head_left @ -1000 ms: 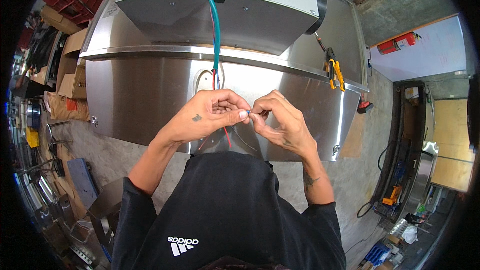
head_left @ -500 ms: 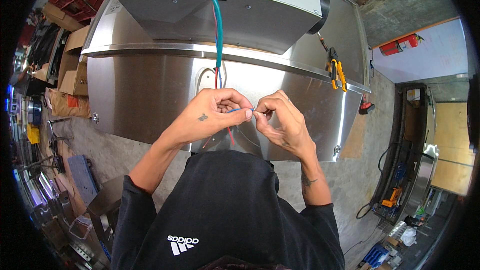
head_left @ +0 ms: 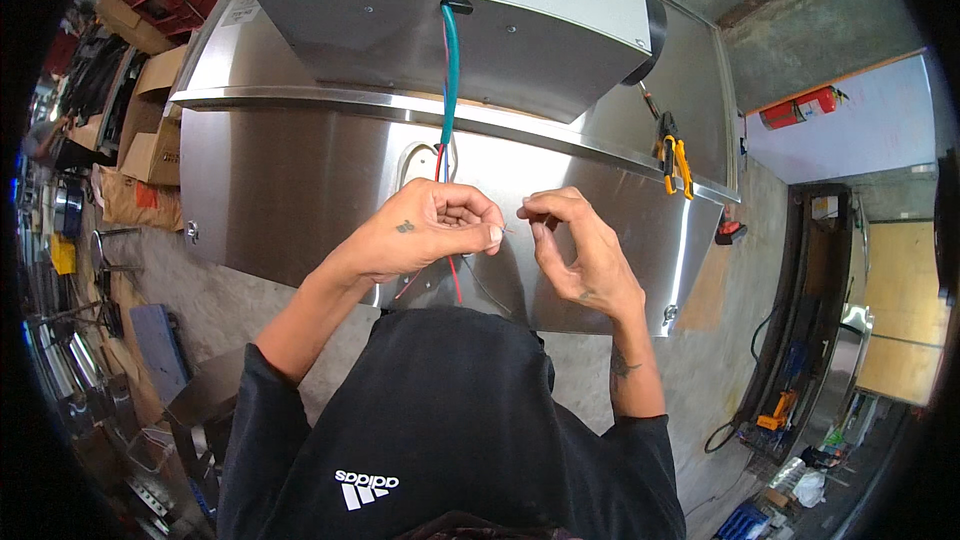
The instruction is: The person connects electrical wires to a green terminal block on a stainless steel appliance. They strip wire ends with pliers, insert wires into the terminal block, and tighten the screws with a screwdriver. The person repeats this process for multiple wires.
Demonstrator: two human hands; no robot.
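1 thin wire (head_left: pixel 509 230) pinched btwn thumb & fingers of L hand (head_left: pixel 430 228), bare tip out twd R hand (head_left: pixel 585 258), whose thumb & fingertips are spread, just apart from it. Room to move over steel panel (head_left: pixel 270 195), both sides; its near edge is close to black shirt (head_left: pixel 455 390). Count: 1 teal sleeve (head_left: pixel 452 70) from 1 box (head_left: pixel 400 40), 2 red wire ends (head_left: pixel 457 283) below L hand, 1 pr yellow-handled pliers (head_left: pixel 684 168) overhanging ledge (head_left: pixel 320 98).

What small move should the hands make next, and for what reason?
Perhaps bring the right hand to the thin wire end and twist it: the end sticks out from the pinch of the left hand, while the right hand stands apart, open.
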